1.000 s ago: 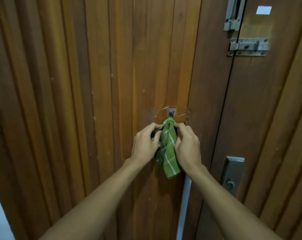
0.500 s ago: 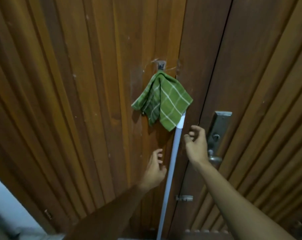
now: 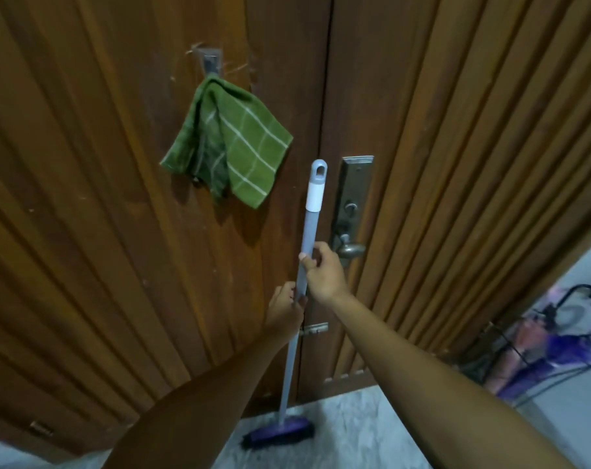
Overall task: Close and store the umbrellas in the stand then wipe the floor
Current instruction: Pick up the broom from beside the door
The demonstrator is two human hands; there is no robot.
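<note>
Umbrellas (image 3: 537,336) blurred, stand (image 3: 554,374) partly cropped

hands: 2, left hand (image 3: 285,308) and right hand (image 3: 324,272) | broom (image 3: 307,252): 1 | green checked cloth (image 3: 233,143): 1 | wall hook (image 3: 211,64): 1 | door handle (image 3: 350,249): 1 | lock plate (image 3: 353,187): 1 | umbrella stand (image 3: 537,377): 1 | umbrellas (image 3: 554,336): several, number blurred

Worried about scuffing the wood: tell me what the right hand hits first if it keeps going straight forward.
The right hand, gripping the broom handle, points at the door. Going straight on, it would probably meet the door knob just beyond its knuckles, though depth is unclear.
</note>
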